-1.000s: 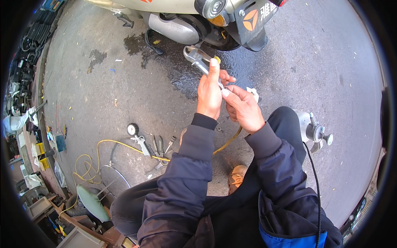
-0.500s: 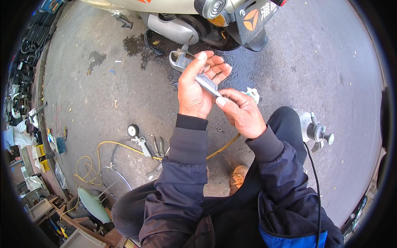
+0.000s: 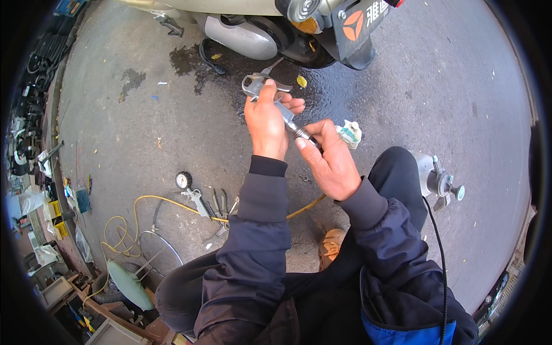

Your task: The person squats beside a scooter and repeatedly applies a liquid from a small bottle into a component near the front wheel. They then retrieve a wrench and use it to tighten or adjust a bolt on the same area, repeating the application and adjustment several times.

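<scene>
A silver air blow gun [image 3: 286, 114] lies slanted across the fingers of my left hand [image 3: 267, 123], its guarded trigger end and thin nozzle pointing away from me. My left thumb presses on its body, so that hand is closed round it. With thumb and fingers, my right hand [image 3: 330, 161] grips the dark and metal hose coupler [image 3: 305, 137] at the gun's near end. From beneath that hand a yellow air hose [image 3: 305, 210] runs down and left along the ground. Fingers hide part of the coupler, so I cannot tell whether it is locked on.
Ahead stands a scooter [image 3: 247, 40] over a wet patch of asphalt. A tyre inflator with gauge [image 3: 184, 180] and pliers [image 3: 220, 201] lie left of my knees. A crumpled white-green wrapper [image 3: 349, 134] is right of my hands. A metal canister [image 3: 428, 172] stands beyond my right knee.
The gun has turned slightly and the coupler now shows at its near end. My right hand has shifted a little down along it. My left fingers have curled in more.
</scene>
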`<state>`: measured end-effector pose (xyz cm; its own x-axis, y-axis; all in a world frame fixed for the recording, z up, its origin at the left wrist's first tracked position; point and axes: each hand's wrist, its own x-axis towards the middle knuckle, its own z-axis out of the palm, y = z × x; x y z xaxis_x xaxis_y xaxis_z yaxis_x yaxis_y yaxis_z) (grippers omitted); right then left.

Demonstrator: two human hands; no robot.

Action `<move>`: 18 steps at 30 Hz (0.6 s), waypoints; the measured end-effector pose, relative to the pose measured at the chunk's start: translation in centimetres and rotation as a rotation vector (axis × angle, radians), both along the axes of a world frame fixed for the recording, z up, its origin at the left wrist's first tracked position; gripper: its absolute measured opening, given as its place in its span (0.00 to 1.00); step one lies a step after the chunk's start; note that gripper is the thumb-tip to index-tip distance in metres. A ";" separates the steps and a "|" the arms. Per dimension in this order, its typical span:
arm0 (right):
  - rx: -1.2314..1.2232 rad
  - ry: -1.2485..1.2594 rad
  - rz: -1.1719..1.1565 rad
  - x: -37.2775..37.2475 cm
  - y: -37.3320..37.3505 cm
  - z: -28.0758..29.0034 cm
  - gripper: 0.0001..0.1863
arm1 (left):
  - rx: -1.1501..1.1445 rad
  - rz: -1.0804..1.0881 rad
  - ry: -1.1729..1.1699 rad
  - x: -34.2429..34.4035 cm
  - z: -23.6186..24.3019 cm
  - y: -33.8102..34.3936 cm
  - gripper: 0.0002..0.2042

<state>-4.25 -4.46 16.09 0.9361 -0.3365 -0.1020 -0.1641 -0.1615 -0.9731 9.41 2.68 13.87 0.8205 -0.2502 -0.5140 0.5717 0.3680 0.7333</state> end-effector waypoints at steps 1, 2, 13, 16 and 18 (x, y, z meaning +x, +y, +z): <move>-0.001 -0.032 0.004 0.1 0.2 -0.2 0.16 | -0.067 0.013 0.089 0.0 -0.2 0.1 0.14; -0.004 -0.017 -0.013 0.1 0.4 -0.5 0.17 | -0.102 0.013 0.106 0.0 -0.4 0.1 0.14; 0.913 0.194 0.005 0.1 -0.4 -0.9 0.17 | -0.750 -0.167 0.072 -0.5 -2.5 1.3 0.28; 0.855 0.326 0.077 -0.1 -0.4 -1.1 0.16 | -0.649 -0.215 0.041 -0.5 -2.5 1.2 0.29; 0.572 0.286 0.048 -0.2 -0.3 -1.4 0.17 | -0.466 -0.228 0.021 -0.8 -2.3 1.0 0.29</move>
